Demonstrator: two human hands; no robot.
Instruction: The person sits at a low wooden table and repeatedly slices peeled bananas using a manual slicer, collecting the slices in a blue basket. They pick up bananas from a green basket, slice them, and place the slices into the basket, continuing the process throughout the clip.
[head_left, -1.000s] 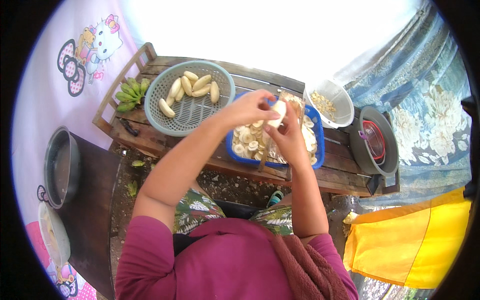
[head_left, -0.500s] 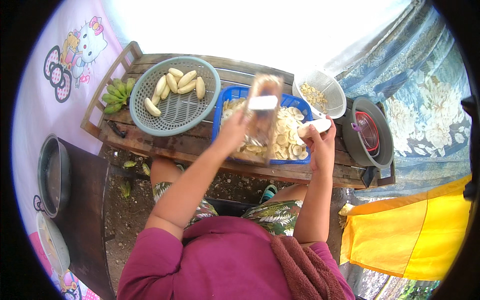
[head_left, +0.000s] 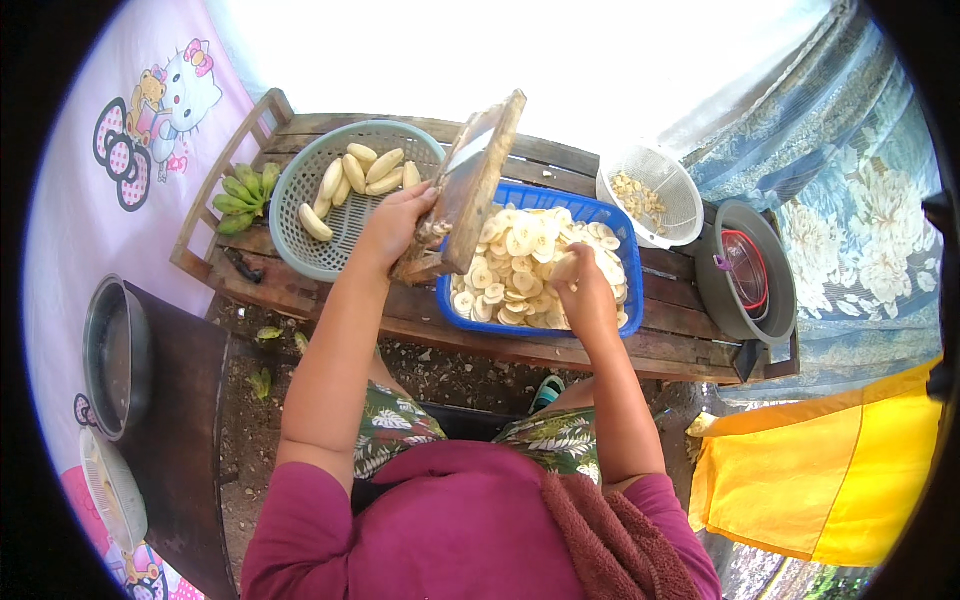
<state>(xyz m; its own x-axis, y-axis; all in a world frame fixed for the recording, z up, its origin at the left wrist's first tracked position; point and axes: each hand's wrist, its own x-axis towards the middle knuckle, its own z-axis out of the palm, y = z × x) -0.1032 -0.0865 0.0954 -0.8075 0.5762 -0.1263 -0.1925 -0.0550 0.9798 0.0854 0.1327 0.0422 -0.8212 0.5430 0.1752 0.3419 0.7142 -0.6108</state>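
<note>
My left hand [head_left: 397, 222] grips a wooden slicer [head_left: 468, 190] with a metal blade plate, tilted up on its side between the two baskets. Below its lower edge is a blue plastic basket [head_left: 634, 262] heaped with thin, round banana slices [head_left: 515, 270]. Over the right part of this heap is my right hand [head_left: 588, 290], its fingers closed round a pale peeled banana [head_left: 563, 268], mostly hidden by the hand. To the left, a grey-green round strainer basket [head_left: 300, 240] holds several whole peeled bananas [head_left: 355, 177].
A slatted wooden bench [head_left: 680, 320] carries everything. Unpeeled green bananas [head_left: 240, 200] lie at its left end. On the right stand a white strainer [head_left: 675, 205] with small pale pieces and a grey basin [head_left: 745, 215] holding a red-rimmed strainer. A yellow cloth [head_left: 850, 460] hangs at lower right.
The slicer has swung from above the blue basket to the left and turned on its side. My right hand has come down and left, from the basket's right edge to the slices.
</note>
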